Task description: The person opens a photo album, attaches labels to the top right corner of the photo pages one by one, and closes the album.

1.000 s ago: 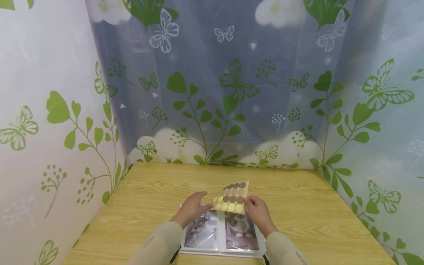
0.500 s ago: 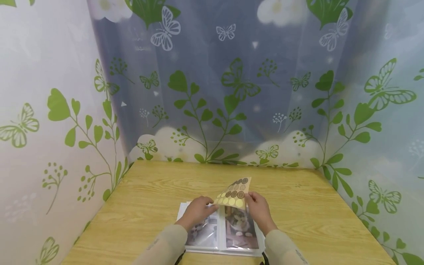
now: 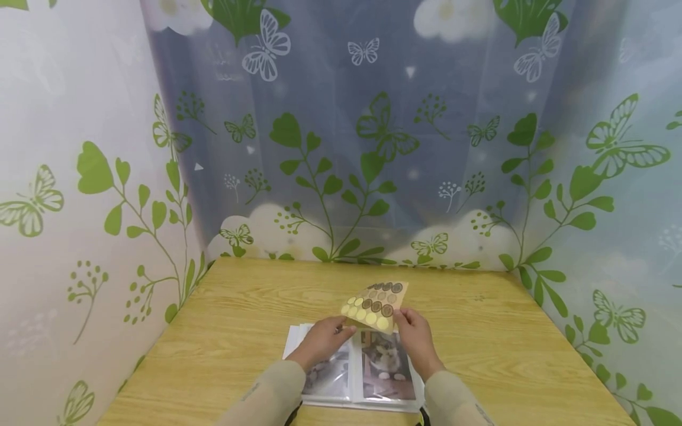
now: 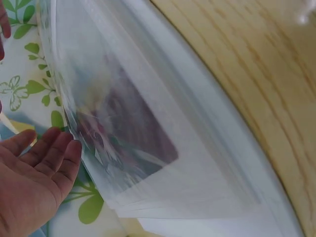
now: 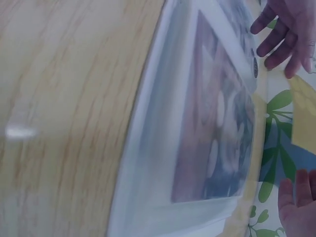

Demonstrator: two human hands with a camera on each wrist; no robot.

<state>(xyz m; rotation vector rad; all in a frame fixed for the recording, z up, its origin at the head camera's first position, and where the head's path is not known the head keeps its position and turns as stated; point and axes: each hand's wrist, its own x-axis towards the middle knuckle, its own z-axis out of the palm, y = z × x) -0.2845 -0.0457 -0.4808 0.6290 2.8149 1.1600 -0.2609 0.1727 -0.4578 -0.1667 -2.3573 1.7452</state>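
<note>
The sticker sheet (image 3: 376, 305) is up in the air, just above the far edge of the album (image 3: 356, 370). It is tan and tilted, with its top leaning away from the person. It has rows of round stickers on it. The near ones are yellow and the far ones are brown.

The left hand (image 3: 323, 339) pinches the sheet at its near left corner. The right hand (image 3: 414, 337) pinches it at its near right corner. Both hands have curled fingers on the sheet. In the right wrist view only a yellow bit of the sheet (image 5: 302, 118) shows at the edge.

The album lies open and flat on the counter (image 3: 224, 331), right under the hands. Its pages are clear plastic pockets with photos inside. The right page shows a cat photo (image 3: 385, 362). The left page shows a darker photo (image 3: 326, 374), partly hidden by the left arm. In the left wrist view the left hand's fingers (image 4: 52, 148) are beside the edge of a clear page (image 4: 148, 138), and that view is blurry.

The counter is light wood. Around it hang curtains (image 3: 341, 136) with green leaves and butterflies. Both arms wear beige sleeves (image 3: 266, 396).
</note>
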